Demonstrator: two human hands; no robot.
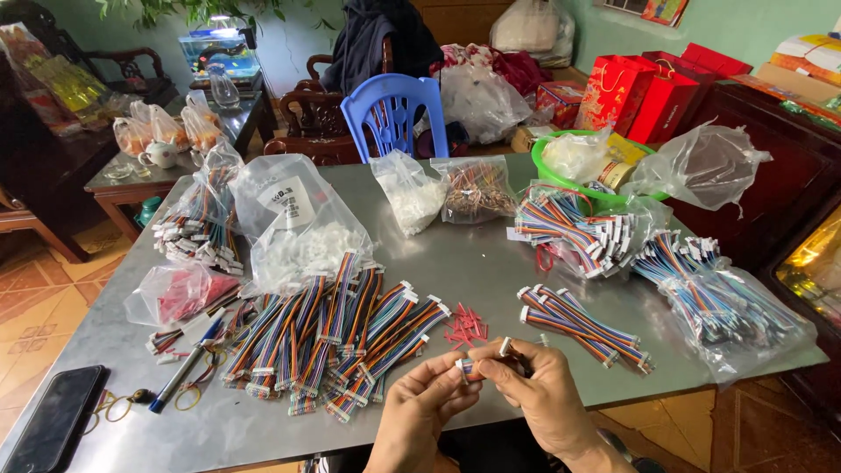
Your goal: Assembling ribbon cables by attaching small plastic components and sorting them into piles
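Observation:
My left hand (420, 410) and my right hand (536, 390) meet at the near table edge, both pinching one small white connector with short coloured wires (467, 366). A second white plug end (505, 346) sticks up from my right fingers. Just beyond my hands lies a scatter of small red pieces (464, 327). To the left is a big pile of multicoloured ribbon cable bundles (337, 337). To the right lies a smaller bundle of the same cables (583, 326).
A grey metal table (477, 263) carries plastic bags of cables (731, 302), white connectors (302, 241) and red parts (180, 293). A phone (54, 419), a blue pen (186, 368), a green basin (547, 175) and a blue chair (394, 109) are around.

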